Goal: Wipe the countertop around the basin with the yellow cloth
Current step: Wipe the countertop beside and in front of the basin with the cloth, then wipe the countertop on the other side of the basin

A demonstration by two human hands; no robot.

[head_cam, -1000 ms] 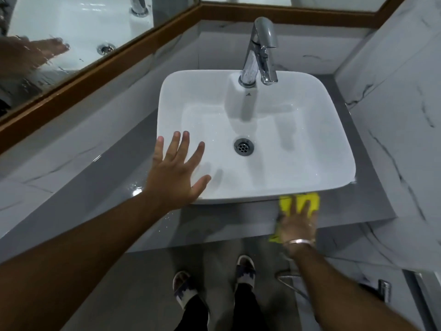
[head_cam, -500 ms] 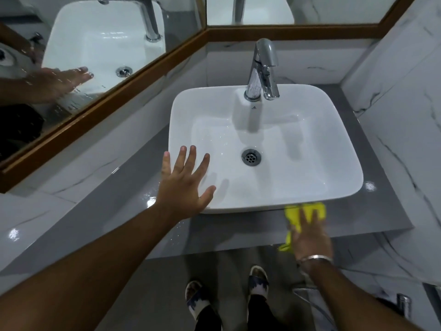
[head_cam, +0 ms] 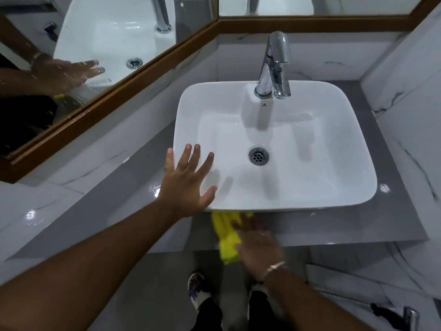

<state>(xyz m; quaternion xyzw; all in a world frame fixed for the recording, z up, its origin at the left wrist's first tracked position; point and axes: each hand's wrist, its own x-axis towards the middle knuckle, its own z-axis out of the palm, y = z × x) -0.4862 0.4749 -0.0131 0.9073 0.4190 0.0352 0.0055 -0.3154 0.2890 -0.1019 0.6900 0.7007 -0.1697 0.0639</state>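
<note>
Left of the white basin (head_cam: 274,149): a wide bare stretch of grey countertop (head_cam: 114,206), closed off behind by the marble wall and wood-framed mirror (head_cam: 107,96). Right of the basin: a narrow strip, hemmed by the side wall. In front of the basin: a slim band, partly taken by the yellow cloth (head_cam: 226,237) under the right hand (head_cam: 257,244). Over the basin's front-left corner: the spread left hand (head_cam: 186,187). Behind: the faucet (head_cam: 274,65).

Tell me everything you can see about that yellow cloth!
The yellow cloth is bright yellow and looks soft, bunched into folds rather than spread flat. It lies on the grey countertop along the front strip, just below the near rim of the white basin, left of the strip's middle. Its lower end hangs past the counter's front edge. The right hand presses flat on its right side, covering part of it. The picture is blurred there, so its weave cannot be told.
</note>
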